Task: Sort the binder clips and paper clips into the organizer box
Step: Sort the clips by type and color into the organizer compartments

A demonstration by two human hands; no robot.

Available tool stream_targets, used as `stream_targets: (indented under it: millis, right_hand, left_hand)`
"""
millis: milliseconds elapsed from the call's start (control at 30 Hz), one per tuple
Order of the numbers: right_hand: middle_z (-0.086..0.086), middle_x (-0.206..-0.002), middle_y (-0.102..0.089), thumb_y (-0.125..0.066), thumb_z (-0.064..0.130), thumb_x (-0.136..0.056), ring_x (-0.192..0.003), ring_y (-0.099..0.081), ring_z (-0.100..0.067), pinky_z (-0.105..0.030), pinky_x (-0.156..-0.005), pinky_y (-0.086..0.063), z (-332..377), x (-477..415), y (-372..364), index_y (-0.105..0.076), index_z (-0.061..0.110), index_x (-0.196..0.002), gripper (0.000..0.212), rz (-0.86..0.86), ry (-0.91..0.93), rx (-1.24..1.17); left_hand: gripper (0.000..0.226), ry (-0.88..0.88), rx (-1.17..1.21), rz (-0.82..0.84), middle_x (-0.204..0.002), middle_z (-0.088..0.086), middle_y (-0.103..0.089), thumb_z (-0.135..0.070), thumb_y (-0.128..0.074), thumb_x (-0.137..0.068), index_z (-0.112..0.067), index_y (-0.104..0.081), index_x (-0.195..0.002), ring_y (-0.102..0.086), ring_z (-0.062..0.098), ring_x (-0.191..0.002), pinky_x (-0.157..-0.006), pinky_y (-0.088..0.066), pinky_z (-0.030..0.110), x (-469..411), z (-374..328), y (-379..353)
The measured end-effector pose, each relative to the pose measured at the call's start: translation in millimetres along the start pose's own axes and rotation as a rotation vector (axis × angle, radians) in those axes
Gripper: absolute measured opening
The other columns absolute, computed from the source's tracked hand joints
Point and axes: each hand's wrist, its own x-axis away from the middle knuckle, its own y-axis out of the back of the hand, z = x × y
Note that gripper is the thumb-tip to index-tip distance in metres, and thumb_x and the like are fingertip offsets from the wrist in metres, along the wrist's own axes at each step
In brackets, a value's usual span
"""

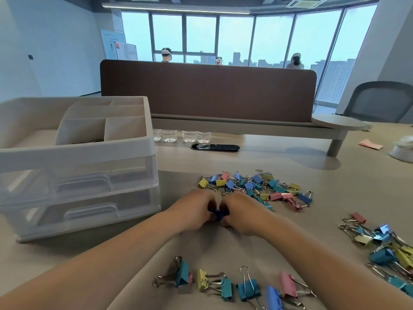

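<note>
Over at nine o'clock sits the organizer box (76,151), white, with two clear drawers below and open compartments on top — a few small metal pieces show in a front compartment, too small to name. Behind it at about eleven o'clock, a row of clear water bottles (182,136) stands under the brown desk divider (207,90).

Now to centre table: the left hand (193,212) and the right hand (242,212) meet knuckle to knuckle, fingers curled inward, both pinching one dark blue binder clip (218,214) between them. The clip is mostly hidden by the fingers, so how its handles stand cannot be told.

Just beyond the hands, at twelve to one o'clock, lies the main pile of small binder clips (257,189) — yellow, blue, teal and pink, tangled together on the table (290,220).

Down at six o'clock, near the forearms, a loose row of larger clips (234,285) rests flat: teal, yellow, teal, blue, pink.

Swinging to four o'clock, a second heap of big clips (384,247) spreads to the frame's right edge. Far off at two o'clock, a grey mesh chair (380,101)
</note>
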Motion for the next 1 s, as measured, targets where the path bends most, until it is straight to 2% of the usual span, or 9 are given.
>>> stream_targets:
  millis: [133,333,500,700,833,1000]
  right_hand:
    - [-0.006,-0.102,-0.067,-0.064,0.021,-0.093,-0.092,-0.063,-0.021,-0.031,-0.083,-0.051,6,-2,0,-0.067,0.011,-0.110,0.020,-0.006,-0.037,0.003]
    - [-0.008,-0.101,-0.067,-0.063,0.013,-0.091,-0.093,-0.064,-0.023,-0.035,-0.087,-0.053,12,-4,2,-0.067,0.009,-0.107,0.017,0.028,-0.080,0.036]
    - [-0.009,-0.102,-0.066,-0.064,0.010,-0.090,-0.093,-0.064,-0.024,-0.031,-0.082,-0.049,17,-4,2,-0.066,0.010,-0.106,0.017,0.011,-0.087,0.050]
    - [-0.003,-0.094,-0.065,-0.061,0.010,-0.090,-0.088,-0.061,-0.020,-0.027,-0.074,-0.045,16,2,3,-0.064,0.017,-0.092,0.008,-0.067,-0.087,-0.037]
    - [-0.003,-0.094,-0.065,-0.060,0.009,-0.090,-0.089,-0.060,-0.019,-0.026,-0.073,-0.042,18,6,6,-0.059,0.021,-0.084,0.014,-0.083,-0.094,-0.086]
    - [-0.001,-0.094,-0.066,-0.060,0.009,-0.092,-0.091,-0.061,-0.017,-0.024,-0.075,-0.042,19,7,7,-0.062,0.022,-0.086,0.014,-0.108,-0.105,-0.154]
  left_hand:
    - [0.009,-0.002,-0.029,-0.012,-0.094,0.002,-0.066,-0.024,-0.070,-0.085,-0.018,-0.069,-0.091,-0.060,0.020,-0.084,-0.076,-0.052,0.036,1,-4,-1]
    - [0.013,0.000,-0.036,0.004,-0.091,0.006,-0.069,-0.024,-0.067,-0.087,-0.014,-0.072,-0.094,-0.063,0.022,-0.083,-0.077,-0.053,0.039,3,-6,0]
    - [0.015,0.000,-0.011,0.030,-0.090,0.008,-0.071,-0.024,-0.067,-0.086,-0.013,-0.074,-0.094,-0.064,0.024,-0.082,-0.079,-0.054,0.041,5,-4,1]
    - [0.015,-0.003,0.032,-0.044,-0.091,0.008,-0.071,-0.019,-0.066,-0.088,-0.011,-0.075,-0.097,-0.063,0.023,-0.084,-0.078,-0.052,0.037,12,-7,1]
    - [0.012,0.016,0.032,-0.062,-0.084,0.004,-0.065,-0.017,-0.065,-0.089,-0.012,-0.072,-0.096,-0.059,0.021,-0.078,-0.071,-0.049,0.033,13,-8,1]
    - [0.010,0.043,0.053,-0.081,-0.083,0.004,-0.063,-0.017,-0.065,-0.088,-0.012,-0.071,-0.095,-0.058,0.021,-0.078,-0.070,-0.049,0.032,13,-6,1]
